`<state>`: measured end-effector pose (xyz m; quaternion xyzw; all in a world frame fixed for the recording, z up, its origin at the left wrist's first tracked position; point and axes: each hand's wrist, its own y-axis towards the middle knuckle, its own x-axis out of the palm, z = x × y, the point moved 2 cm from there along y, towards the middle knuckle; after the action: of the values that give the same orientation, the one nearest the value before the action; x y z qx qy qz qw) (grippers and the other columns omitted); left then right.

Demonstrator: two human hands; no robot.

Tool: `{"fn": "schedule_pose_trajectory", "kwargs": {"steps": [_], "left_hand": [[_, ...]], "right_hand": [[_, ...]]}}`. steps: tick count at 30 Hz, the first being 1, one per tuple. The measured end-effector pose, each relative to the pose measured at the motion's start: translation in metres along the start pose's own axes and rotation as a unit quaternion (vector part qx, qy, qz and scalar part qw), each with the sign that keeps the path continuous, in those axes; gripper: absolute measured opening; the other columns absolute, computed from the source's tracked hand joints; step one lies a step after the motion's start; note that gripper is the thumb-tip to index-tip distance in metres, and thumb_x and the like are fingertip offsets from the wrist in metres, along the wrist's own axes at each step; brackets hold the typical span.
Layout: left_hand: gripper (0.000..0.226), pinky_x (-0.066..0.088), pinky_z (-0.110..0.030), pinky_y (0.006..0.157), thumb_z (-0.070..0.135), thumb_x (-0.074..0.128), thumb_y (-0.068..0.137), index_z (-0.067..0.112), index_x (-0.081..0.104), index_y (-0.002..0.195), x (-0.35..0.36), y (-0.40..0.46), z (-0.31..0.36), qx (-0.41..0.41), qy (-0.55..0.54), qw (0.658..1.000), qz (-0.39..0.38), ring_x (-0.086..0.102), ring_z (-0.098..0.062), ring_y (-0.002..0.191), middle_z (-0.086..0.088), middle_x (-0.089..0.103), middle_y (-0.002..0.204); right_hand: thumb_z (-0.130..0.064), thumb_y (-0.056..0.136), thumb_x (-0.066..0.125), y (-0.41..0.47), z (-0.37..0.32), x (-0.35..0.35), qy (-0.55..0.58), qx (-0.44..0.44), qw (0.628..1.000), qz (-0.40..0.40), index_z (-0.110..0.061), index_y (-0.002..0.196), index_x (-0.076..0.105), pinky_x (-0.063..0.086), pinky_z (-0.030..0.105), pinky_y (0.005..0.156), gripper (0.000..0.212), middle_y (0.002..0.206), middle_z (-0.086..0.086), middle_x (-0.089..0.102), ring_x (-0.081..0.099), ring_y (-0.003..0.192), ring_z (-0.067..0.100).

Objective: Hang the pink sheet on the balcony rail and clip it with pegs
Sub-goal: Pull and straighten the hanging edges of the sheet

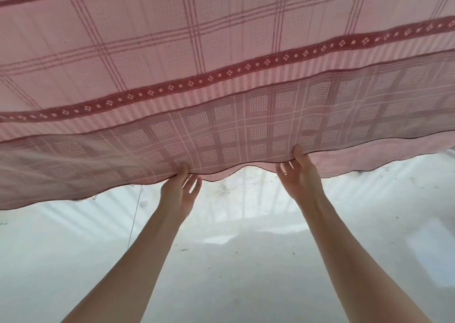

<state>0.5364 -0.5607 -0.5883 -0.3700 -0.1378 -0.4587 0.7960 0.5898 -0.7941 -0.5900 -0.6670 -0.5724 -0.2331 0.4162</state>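
The pink sheet (221, 59), checked with a dark red patterned band, spreads across the whole upper half of the view. Its lower hem is doubled over and wavy. My left hand (181, 191) pinches the hem with the thumb on the near face, left of centre. My right hand (301, 173) grips the same hem to the right, thumb on the cloth. Both arms reach forward from the bottom edge. The balcony rail is hidden behind the sheet and no pegs are in sight.
A pale concrete floor (234, 261) lies below, crossed by striped shadows of railing bars. A thin thread (136, 214) dangles from the hem at the left. Small dark specks dot the floor.
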Motion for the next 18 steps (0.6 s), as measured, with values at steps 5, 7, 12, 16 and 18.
{"fn": "schedule_pose_trajectory", "kwargs": {"steps": [5,7,12,16,18], "left_hand": [[0.006,0.043,-0.031,0.086,0.014,0.054,0.092,0.015,0.057,0.086,0.002,0.012,0.008,0.046,0.064,0.995,0.065,0.059,-0.011,0.084,0.002,0.059,0.087],[0.006,0.042,-0.031,0.087,0.014,0.053,0.092,0.015,0.057,0.087,0.001,0.018,0.013,0.044,0.086,0.993,0.071,0.059,-0.011,0.083,0.002,0.060,0.087],[0.008,0.042,-0.032,0.087,0.012,0.053,0.092,0.015,0.056,0.085,0.002,0.032,0.019,0.032,0.109,0.989,0.090,0.059,-0.011,0.083,0.002,0.060,0.087],[0.007,0.042,-0.033,0.088,0.014,0.053,0.093,0.015,0.056,0.087,0.003,0.047,0.015,0.027,0.127,0.989,0.075,0.058,-0.013,0.086,0.001,0.059,0.089],[0.005,0.042,-0.033,0.087,0.014,0.053,0.093,0.014,0.056,0.089,0.005,0.056,0.013,0.026,0.134,0.988,0.068,0.056,-0.017,0.094,0.000,0.057,0.095]], "right_hand": [[-0.019,0.092,0.055,0.009,0.011,-0.006,-0.032,0.003,0.999,-0.034,-0.021,0.091,0.058,0.048,0.025,0.075,0.004,0.078,-0.011,0.067,0.062,0.079,0.008],[-0.020,0.093,0.053,0.011,0.014,-0.005,-0.046,0.006,0.998,-0.032,-0.022,0.091,0.058,0.047,0.025,0.076,0.006,0.081,-0.011,0.066,0.060,0.081,0.007],[-0.022,0.093,0.053,0.015,0.020,-0.005,-0.070,0.020,0.997,-0.019,-0.024,0.088,0.059,0.042,0.026,0.075,0.008,0.092,-0.011,0.062,0.056,0.091,0.008],[-0.022,0.094,0.052,0.025,0.019,-0.013,-0.083,0.004,0.997,-0.009,-0.023,0.086,0.059,0.041,0.026,0.077,0.010,0.091,-0.012,0.065,0.056,0.095,0.010],[-0.022,0.094,0.051,0.031,0.021,-0.018,-0.094,-0.005,0.996,-0.007,-0.024,0.087,0.060,0.041,0.027,0.078,0.011,0.086,-0.014,0.068,0.057,0.096,0.010]]}}
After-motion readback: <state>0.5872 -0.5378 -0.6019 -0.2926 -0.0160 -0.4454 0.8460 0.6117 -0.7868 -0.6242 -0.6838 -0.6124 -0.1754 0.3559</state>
